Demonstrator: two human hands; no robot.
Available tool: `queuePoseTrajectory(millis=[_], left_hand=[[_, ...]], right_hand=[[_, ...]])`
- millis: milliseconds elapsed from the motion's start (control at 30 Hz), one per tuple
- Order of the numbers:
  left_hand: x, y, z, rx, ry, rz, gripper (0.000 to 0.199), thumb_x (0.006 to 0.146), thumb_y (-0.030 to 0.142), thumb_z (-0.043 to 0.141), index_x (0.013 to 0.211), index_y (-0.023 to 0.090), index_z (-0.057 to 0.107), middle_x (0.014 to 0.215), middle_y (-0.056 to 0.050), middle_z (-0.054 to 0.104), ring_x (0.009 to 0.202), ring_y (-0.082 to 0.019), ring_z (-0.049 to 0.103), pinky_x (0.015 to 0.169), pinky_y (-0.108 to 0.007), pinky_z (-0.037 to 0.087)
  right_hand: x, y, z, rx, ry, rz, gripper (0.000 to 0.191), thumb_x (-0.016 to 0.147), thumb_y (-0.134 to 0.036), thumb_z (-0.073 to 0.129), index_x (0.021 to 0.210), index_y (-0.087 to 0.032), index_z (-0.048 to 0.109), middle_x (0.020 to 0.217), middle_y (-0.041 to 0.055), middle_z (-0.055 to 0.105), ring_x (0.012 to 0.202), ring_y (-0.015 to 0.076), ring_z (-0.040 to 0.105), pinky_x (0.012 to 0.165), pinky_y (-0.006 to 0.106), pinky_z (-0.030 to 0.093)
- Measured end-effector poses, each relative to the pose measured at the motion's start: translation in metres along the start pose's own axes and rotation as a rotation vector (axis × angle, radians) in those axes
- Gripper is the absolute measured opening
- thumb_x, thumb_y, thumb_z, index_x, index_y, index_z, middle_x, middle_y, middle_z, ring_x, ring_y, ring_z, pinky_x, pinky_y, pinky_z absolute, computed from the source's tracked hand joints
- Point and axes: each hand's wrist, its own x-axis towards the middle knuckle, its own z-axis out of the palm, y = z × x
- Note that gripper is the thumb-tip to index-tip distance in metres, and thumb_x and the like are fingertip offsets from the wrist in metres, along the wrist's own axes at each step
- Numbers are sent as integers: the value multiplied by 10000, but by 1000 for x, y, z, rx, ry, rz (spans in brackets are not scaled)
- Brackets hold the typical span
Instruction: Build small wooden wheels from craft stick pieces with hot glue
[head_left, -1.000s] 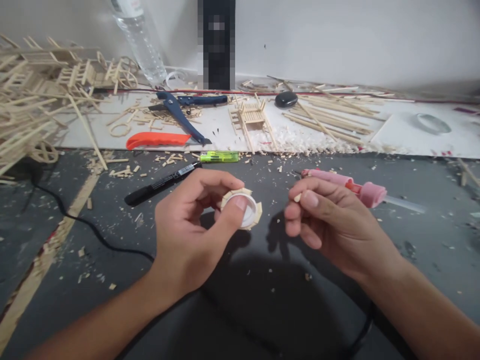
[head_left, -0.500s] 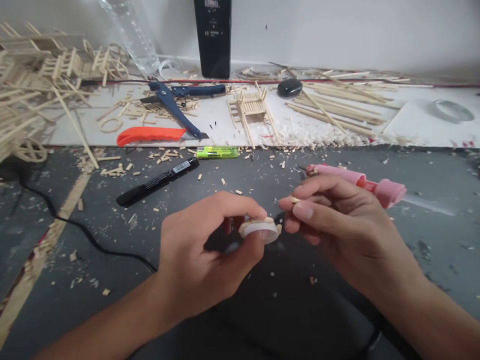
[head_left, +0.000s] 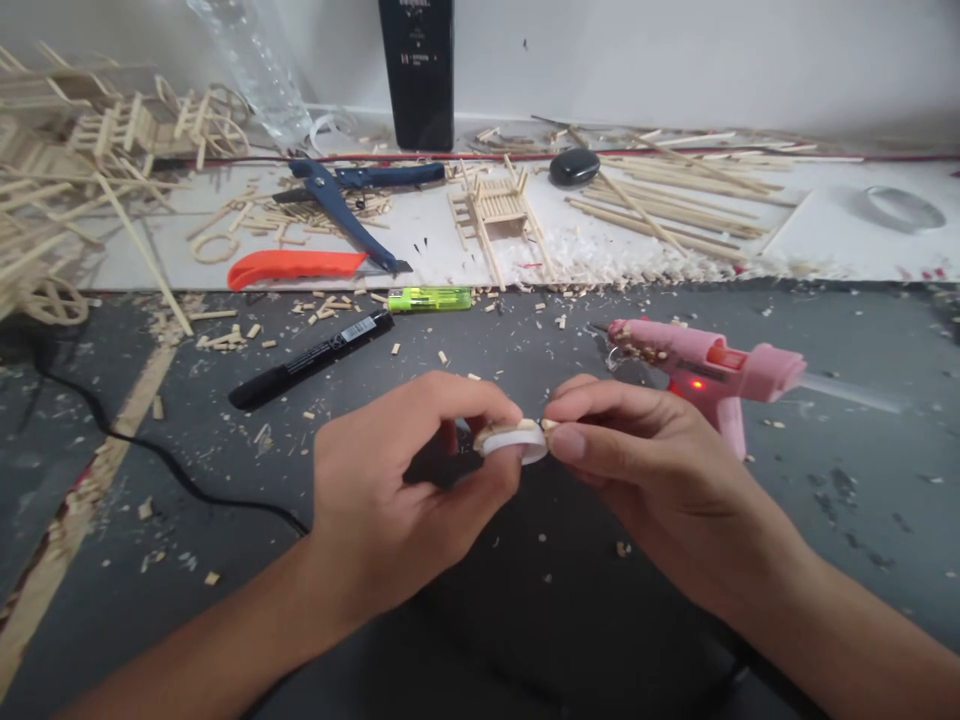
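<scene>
Between thumb and index finger, my left hand [head_left: 420,480] grips a small white ring [head_left: 532,447] with bits of wood around its outside. My right hand [head_left: 637,450] pinches a tiny wooden piece [head_left: 550,425] at the ring's right edge; whether the two touch is hard to tell. Just beyond my right hand lies a pink glue gun [head_left: 675,350] with a lit red light and a clear stick out of its back. A black marker [head_left: 311,360] rests beyond my left hand, beside a green lighter [head_left: 429,299].
On a white board [head_left: 840,240] are an orange-handled cutter [head_left: 296,265], blue cutting pliers [head_left: 337,210], a small wooden chair-like frame [head_left: 501,205] and thin sticks [head_left: 667,215]. Stick models [head_left: 135,130] fill the back left. A black cable [head_left: 172,465] crosses the left side.
My right hand has moved left, bringing the tiny wooden piece to the ring's edge. More of the glue gun now shows. The whole view has shifted slightly.
</scene>
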Motion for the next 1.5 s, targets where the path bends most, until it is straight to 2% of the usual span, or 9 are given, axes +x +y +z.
queuePoseTrajectory(millis=[400, 733, 867, 967, 1033, 1100, 1367, 1500], left_hand=[[1, -1, 0, 13, -21, 44, 135, 889, 248, 717, 938, 312, 608, 812, 106, 738, 713, -97, 688, 638, -259, 520], [4, -1, -1, 44, -35, 85, 99, 904, 227, 693, 920, 299, 626, 786, 91, 745, 682, -105, 689, 647, -254, 546], [4, -2, -3, 21, -50, 59, 129, 880, 247, 743, 954, 311, 659, 842, 91, 764, 711, -109, 704, 671, -252, 555], [3, -2, -3, -67, -65, -41, 169, 865, 259, 774, 984, 323, 673, 880, 95, 771, 699, -102, 708, 651, -237, 570], [4, -1, -3, -149, -85, -120, 172, 855, 254, 785, 971, 321, 678, 842, 94, 766, 652, -102, 704, 607, -228, 576], [5, 0, -3, -198, -108, -167, 154, 849, 253, 787, 947, 308, 681, 810, 86, 762, 604, -107, 694, 592, -230, 586], [8, 0, -4, -218, -142, -182, 117, 856, 257, 775, 954, 277, 714, 854, 69, 770, 640, -112, 718, 591, -213, 590], [7, -1, -2, -183, -133, -170, 104, 859, 273, 778, 951, 281, 730, 857, 68, 773, 660, -109, 713, 624, -209, 593]], right_hand=[[1, 0, 3, 153, -74, 172, 83, 737, -254, 880, 776, -281, 812, 739, -64, 733, 693, 47, 584, 650, 144, 447], [3, 1, 1, 160, -111, 257, 85, 742, -293, 877, 779, -282, 801, 804, -45, 748, 800, 65, 621, 729, 148, 455], [4, -3, 0, 88, -77, 192, 118, 722, -267, 867, 806, -302, 792, 777, -38, 698, 749, 104, 609, 667, 204, 475], [4, -7, -2, -7, -25, 100, 104, 763, -314, 828, 860, -321, 790, 780, -20, 667, 735, 131, 591, 650, 242, 485], [4, -9, -4, -95, -6, 52, 44, 817, -352, 789, 818, -308, 782, 761, -4, 652, 725, 139, 577, 641, 255, 480], [4, -9, -6, -168, -12, 5, 111, 845, -359, 768, 754, -297, 762, 720, 1, 634, 712, 142, 566, 638, 265, 469], [4, -7, -7, -253, -32, -45, 143, 840, -398, 790, 745, -295, 761, 720, -17, 646, 689, 129, 546, 604, 270, 413], [3, -6, -6, -242, -32, -48, 111, 837, -342, 797, 756, -273, 764, 734, -19, 677, 689, 120, 568, 589, 244, 411]])
